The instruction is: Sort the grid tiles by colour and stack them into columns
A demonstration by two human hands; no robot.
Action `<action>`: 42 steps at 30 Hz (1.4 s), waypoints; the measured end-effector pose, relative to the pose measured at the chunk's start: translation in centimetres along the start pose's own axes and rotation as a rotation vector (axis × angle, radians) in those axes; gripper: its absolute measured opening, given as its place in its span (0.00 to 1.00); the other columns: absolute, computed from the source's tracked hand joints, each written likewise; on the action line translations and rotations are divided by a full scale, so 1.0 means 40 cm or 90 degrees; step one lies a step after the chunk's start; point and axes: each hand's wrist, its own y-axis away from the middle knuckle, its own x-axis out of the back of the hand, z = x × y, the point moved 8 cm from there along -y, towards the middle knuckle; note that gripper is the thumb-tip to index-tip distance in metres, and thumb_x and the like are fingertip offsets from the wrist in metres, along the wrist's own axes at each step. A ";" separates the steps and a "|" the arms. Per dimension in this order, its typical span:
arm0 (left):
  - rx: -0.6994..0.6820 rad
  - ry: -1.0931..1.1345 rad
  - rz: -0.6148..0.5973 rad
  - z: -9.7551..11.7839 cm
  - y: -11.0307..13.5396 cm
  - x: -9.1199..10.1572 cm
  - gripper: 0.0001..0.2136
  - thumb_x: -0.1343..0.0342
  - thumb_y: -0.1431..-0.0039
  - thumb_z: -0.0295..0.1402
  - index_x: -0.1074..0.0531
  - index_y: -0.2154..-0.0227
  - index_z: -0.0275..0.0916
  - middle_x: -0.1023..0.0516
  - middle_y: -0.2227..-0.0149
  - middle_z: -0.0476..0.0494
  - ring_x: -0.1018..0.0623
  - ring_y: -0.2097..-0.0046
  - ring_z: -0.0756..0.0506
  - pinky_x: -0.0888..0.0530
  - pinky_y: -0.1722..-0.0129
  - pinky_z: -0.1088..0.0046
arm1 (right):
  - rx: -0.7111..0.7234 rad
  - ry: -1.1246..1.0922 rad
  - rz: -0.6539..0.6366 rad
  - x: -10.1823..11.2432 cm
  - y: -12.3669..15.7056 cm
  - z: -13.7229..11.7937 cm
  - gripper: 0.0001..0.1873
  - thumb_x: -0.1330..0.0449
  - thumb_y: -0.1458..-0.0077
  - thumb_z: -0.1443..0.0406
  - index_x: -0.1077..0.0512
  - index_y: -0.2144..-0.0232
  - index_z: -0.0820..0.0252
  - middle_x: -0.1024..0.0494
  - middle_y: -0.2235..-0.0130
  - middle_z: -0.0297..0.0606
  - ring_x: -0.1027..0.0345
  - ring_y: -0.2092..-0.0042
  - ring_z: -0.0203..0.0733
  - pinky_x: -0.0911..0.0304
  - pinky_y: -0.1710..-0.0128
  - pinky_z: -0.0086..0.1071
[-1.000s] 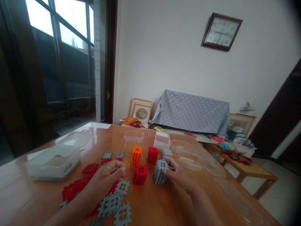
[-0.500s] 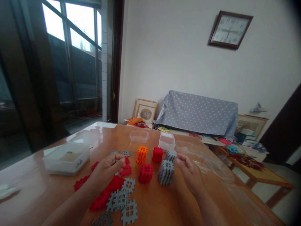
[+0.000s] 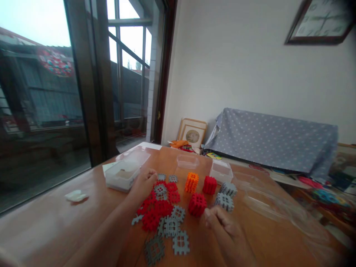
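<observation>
- Currently, your left hand (image 3: 146, 183) is over the far left side of the loose pieces, just beside a translucent white plastic box (image 3: 121, 184); its fingers curl inward, but I cannot tell whether that grip holds anything.
- Your right hand (image 3: 226, 229) is at the near right, fingers bent and thumb toward the left; whether this grip is closed on a piece, I cannot tell.
- Just beyond it are a near red stack of notched square plastic pieces (image 3: 197, 204) and, to the right, a near grey stack of similar pieces (image 3: 224, 201).
- Farther off, you have an upright orange stack of notched plastic squares (image 3: 191, 182), a far red stack (image 3: 209, 185) to its right, then a far grey stack (image 3: 228, 188).
- Between your arms, loose red notched plastic squares (image 3: 151, 219) and loose grey ones with windowed middles (image 3: 181, 242) lie overlapping on the brown wooden worktop (image 3: 205, 248).
- A small white plastic box (image 3: 221, 171) is beyond the stacks; clear plastic containers (image 3: 261, 203) lie to their right.
</observation>
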 end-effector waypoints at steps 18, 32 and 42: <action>-0.078 -0.379 -0.152 -0.021 0.033 -0.115 0.08 0.45 0.45 0.31 0.23 0.64 0.42 0.19 0.57 0.39 0.26 0.49 0.36 0.36 0.49 0.60 | 0.113 0.095 -0.155 -0.171 0.056 0.039 0.18 0.49 0.34 0.57 0.34 0.75 0.57 0.29 0.73 0.32 0.34 0.69 0.37 0.43 0.69 0.29; 0.072 0.331 -0.333 0.113 0.121 -0.158 0.15 0.41 0.43 0.44 0.25 0.61 0.36 0.24 0.69 0.49 0.29 0.71 0.50 0.36 0.71 0.76 | 0.128 0.068 -0.074 -0.131 0.043 0.026 0.17 0.48 0.35 0.58 0.32 0.74 0.57 0.28 0.74 0.33 0.32 0.70 0.37 0.40 0.70 0.28; 0.128 0.382 -0.459 0.146 0.190 -0.227 0.14 0.40 0.46 0.34 0.28 0.57 0.37 0.21 0.64 0.47 0.26 0.68 0.51 0.33 0.69 0.76 | 0.003 -0.057 0.046 -0.106 0.041 0.096 0.20 0.42 0.39 0.55 0.31 0.47 0.55 0.23 0.67 0.37 0.26 0.66 0.42 0.31 0.65 0.32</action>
